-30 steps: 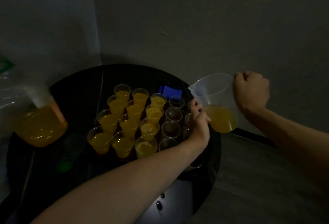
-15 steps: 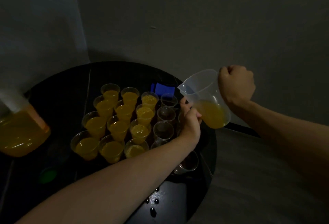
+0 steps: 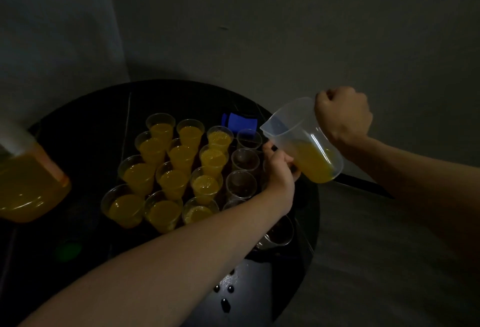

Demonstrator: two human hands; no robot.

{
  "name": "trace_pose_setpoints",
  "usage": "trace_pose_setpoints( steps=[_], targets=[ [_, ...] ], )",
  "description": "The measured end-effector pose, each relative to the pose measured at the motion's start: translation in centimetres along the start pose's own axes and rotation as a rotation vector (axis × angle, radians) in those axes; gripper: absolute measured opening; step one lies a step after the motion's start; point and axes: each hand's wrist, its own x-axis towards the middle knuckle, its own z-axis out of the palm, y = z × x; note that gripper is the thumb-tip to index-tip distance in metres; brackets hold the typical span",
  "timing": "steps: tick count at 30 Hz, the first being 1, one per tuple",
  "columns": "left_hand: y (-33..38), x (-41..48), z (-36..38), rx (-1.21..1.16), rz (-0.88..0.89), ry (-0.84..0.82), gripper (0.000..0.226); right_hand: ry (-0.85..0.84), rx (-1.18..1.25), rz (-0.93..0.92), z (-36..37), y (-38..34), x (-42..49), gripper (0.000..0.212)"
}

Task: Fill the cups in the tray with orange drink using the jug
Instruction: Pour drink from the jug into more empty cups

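Clear plastic, the jug (image 3: 301, 142) hung tilted at centre right of the frame. Its spout pointed left toward the cups, and it was about a third full of orange drink (image 3: 315, 163). The right hand (image 3: 342, 116) was clenched in a fist round its handle. The left hand (image 3: 279, 171) reached across from lower left, fingers curled just beside the jug's lower wall. Whether it gripped a cup or steadied the jug could not be told in the dim light.

No drink ran from the spout. The step in hand seemed to be lining up a pour; next, the spout would need to sit over one empty rim, then tip slowly.

Twelve filled cups (image 3: 172, 178) stood in three columns of four on the dark round table (image 3: 85, 124). Right of them stood four empty cups (image 3: 245, 159), one half hidden by the arm. A fifth empty cup (image 3: 278, 233) sat lower down, and others may have been hidden.

There was one large bottle (image 3: 28, 184) of drink at the left edge, one blue object (image 3: 239, 121) and one green cap (image 3: 67, 250). The tray could not be picked out.
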Motion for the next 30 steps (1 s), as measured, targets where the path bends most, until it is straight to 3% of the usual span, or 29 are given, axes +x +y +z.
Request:
trace_pose_setpoints(
  steps=[23,27,30],
  targets=[
    [-0.6,0.9,-0.6,-0.101,-0.082,-0.028,0.056,-0.13,-0.101,-0.082,0.5,-1.2,0.8,0.042],
    [-0.6,0.9,-0.6,-0.145,-0.111,0.001,0.069,-0.14,-0.122,-0.085,0.6,-1.6,0.6,0.041],
    [-0.9,1.0,-0.8,-0.182,-0.119,0.005,0.066,-0.15,-0.159,-0.085,0.6,-1.7,0.5,0.039]
  ],
)
